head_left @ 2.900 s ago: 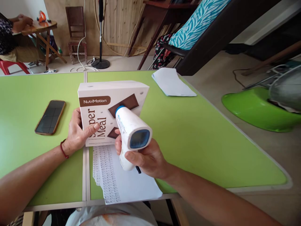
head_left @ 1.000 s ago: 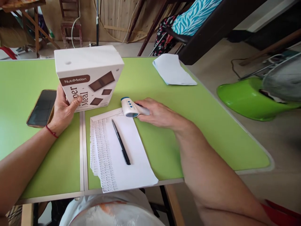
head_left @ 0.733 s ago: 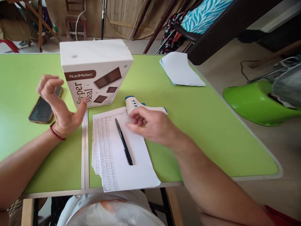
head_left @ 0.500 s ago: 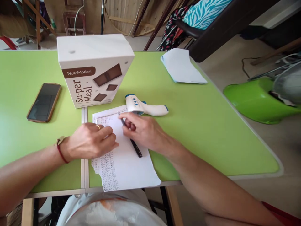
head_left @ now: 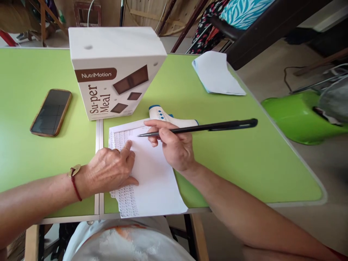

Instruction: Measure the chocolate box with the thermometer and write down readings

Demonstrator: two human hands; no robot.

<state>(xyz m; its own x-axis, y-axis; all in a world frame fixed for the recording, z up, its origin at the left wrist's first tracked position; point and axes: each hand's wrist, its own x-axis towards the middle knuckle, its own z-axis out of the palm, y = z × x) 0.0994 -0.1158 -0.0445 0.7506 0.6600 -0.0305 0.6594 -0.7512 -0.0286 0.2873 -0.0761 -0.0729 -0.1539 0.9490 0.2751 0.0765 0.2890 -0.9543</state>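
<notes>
My right hand [head_left: 175, 146] holds a black pen [head_left: 217, 125] between thumb and fingers. The pen lies nearly level, its tip pointing left just over the upper part of a white sheet of paper [head_left: 154, 181]. Rows of small handwritten characters run down the sheet's left side. My left hand [head_left: 115, 168] rests on that side of the paper, index finger and thumb stretched out, the other fingers bent. It holds nothing and hides part of the writing. More sheets show under the top one. Behind my right hand lies a white and blue infrared thermometer [head_left: 160, 113], partly covered.
A white NutriMotion box [head_left: 116, 43] stands behind the paper. To its left is a phone [head_left: 51, 112] in a brown case. Folded white paper [head_left: 214, 72] lies at the far right of the green table [head_left: 231, 163]. Beyond the right edge is a green plastic item [head_left: 290, 116].
The pen has swung round in my right hand, from slanting down towards me to lying level with its tip left. My left index finger has stretched out. The view has shifted slightly.
</notes>
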